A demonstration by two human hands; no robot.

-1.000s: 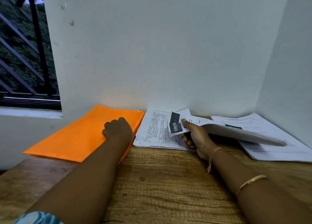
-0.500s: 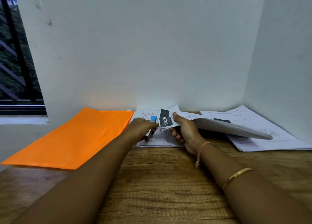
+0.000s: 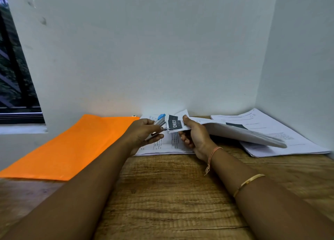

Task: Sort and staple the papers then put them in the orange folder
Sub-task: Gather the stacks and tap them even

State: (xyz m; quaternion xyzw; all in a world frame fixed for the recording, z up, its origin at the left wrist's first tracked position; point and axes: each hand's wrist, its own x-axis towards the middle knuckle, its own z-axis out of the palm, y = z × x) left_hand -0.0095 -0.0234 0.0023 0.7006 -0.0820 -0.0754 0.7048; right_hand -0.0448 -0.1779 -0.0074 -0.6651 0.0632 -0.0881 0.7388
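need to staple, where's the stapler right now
Head view, near centre: the left hand grips the stapler, its mouth at the corner of the paper bundle in the right hand, right of the orange folder.

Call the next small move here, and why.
Probably ease the stapler onto the corner of the paper bundle and squeeze. The left hand grips the stapler with its mouth right at that corner, and the right hand holds the bundle raised off the table, so it looks lined up.
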